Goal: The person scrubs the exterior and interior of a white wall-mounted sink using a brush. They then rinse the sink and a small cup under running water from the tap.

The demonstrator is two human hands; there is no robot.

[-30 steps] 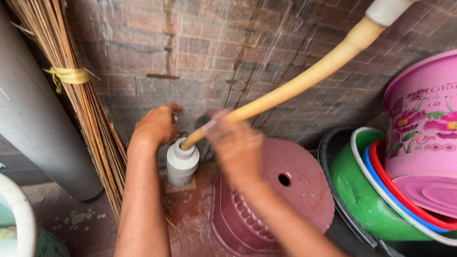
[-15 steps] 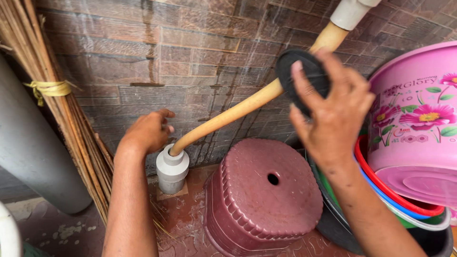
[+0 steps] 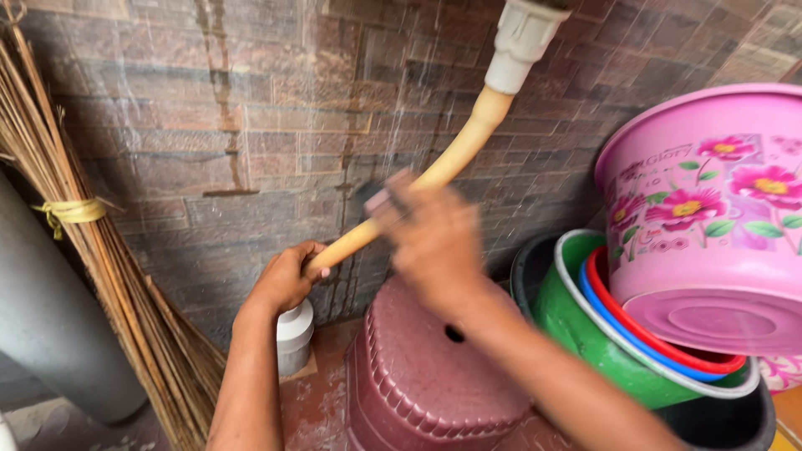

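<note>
At the right a pink flowered bucket (image 3: 710,209) lies tilted inside a nest of basins: a red basin (image 3: 660,347), a blue basin (image 3: 622,330), a green basin (image 3: 585,321) and, outermost, a black tub (image 3: 727,422); what any of them holds cannot be seen. The bucket's side carries a printed band of pink flowers and green leaves. A maroon plastic stool (image 3: 418,384) stands on the wet floor below the hands. The left hand (image 3: 288,276) is closed around the lower end of the yellow hose (image 3: 455,154), just above the white pipe fitting (image 3: 294,334), which it partly hides. The hose climbs to a white coupling (image 3: 518,38) cut off at the top edge. The right hand (image 3: 434,242) is blurred, with something dark at its fingertips; whether it grips cannot be told. A bundled stick broom (image 3: 92,250) leans against a grey pipe (image 3: 50,334) at the left
</note>
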